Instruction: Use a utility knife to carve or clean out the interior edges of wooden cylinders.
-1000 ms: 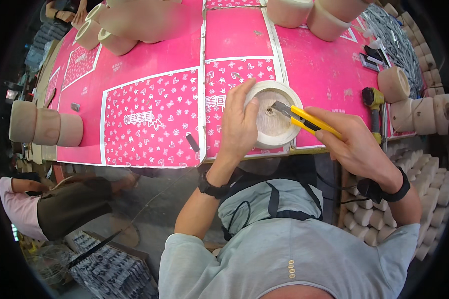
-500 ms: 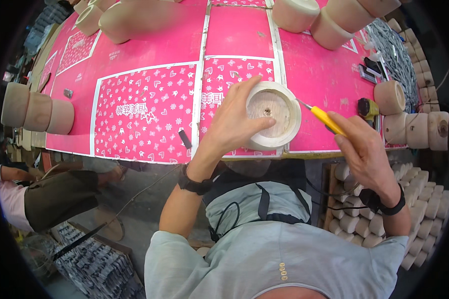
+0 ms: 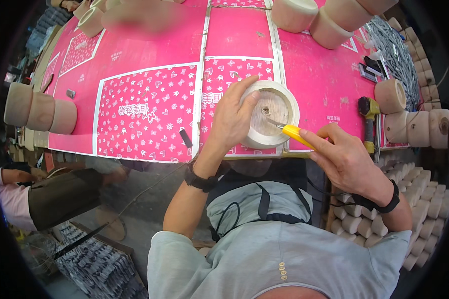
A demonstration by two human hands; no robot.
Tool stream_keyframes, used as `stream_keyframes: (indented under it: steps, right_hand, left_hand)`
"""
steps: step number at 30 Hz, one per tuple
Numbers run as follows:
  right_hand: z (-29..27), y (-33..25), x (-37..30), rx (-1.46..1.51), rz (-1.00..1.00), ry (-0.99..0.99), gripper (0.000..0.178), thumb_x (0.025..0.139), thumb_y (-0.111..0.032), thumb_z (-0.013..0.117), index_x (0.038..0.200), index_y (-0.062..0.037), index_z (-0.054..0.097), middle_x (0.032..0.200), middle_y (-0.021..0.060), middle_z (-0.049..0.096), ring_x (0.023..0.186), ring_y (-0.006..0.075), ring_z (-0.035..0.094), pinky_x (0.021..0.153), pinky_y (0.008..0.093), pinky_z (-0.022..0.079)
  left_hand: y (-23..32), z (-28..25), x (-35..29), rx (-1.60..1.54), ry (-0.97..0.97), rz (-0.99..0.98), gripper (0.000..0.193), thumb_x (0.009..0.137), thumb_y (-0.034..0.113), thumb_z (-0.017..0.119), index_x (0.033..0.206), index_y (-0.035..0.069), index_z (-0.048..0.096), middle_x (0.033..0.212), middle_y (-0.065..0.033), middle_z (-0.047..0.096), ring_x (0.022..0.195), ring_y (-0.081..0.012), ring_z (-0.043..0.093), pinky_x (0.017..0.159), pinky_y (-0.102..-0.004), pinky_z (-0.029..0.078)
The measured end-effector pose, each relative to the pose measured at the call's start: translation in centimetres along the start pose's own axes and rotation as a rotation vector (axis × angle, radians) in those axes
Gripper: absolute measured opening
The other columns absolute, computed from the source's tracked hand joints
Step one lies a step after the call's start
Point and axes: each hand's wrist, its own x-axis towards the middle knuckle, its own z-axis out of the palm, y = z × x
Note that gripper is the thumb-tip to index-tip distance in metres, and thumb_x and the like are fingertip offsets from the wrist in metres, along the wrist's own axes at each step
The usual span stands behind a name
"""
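Note:
A round pale wooden piece with a raised rim and a recessed face sits at the front edge of the pink-covered table. My left hand grips its left side, the thumb over the rim and the fingers round the outside. In the middle of the recess is a small rough dark hole. My right hand is closed round a yellow-handled knife. The thin metal blade reaches over the near right rim into the recess, its tip close to the hole. Whether the blade touches the wood I cannot tell.
Stacked wooden cylinders stand at left, back and right. A yellow-and-black power tool lies right of my work, near heaped grey metal pieces. A small dark strip lies left. Another person is at lower left.
My right hand has brought the knife left and down, from outside the rim into the recess. My left thumb has drawn back toward the rim. The power tool now shows more fully.

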Motion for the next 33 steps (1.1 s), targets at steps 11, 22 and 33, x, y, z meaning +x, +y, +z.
stream_keyframes:
  steps: [11,22,33]
  right_hand:
    - [0.9,-0.6,1.0,-0.188,-0.040,-0.011,0.042,0.082,-0.007,0.068,0.123,-0.0041,0.063,0.083,0.0118,0.053,0.067,0.0268,0.059,0.053,0.0383,0.047]
    - [0.0,-0.2,2.2,-0.309,-0.069,-0.134,0.043,0.083,-0.010,0.063,0.126,-0.0052,0.059,0.089,0.0122,0.053,0.069,0.0279,0.061,0.054,0.0396,0.049]
    - [-2.2,-0.4,3.2,-0.130,0.009,-0.223,0.040,0.079,-0.004,0.064,0.120,-0.0024,0.061,0.080,0.0160,0.060,0.069,0.0360,0.063,0.061,0.0441,0.050]
  left_hand:
    - [-0.4,0.0,0.0,-0.039,-0.015,-0.025,0.040,0.099,0.018,0.055,0.135,0.002,0.057,0.131,-0.0172,0.060,0.122,-0.0242,0.057,0.104,-0.0344,0.042]
    - [0.1,-0.2,0.3,-0.022,-0.015,-0.007,0.040,0.098,0.018,0.055,0.134,0.002,0.058,0.129,-0.0179,0.062,0.119,-0.0244,0.058,0.103,-0.0342,0.043]
    - [0.1,-0.3,1.0,-0.103,-0.232,-0.032,0.037,0.098,0.016,0.054,0.132,0.001,0.060,0.123,-0.0150,0.065,0.112,-0.0200,0.061,0.099,-0.0318,0.046]
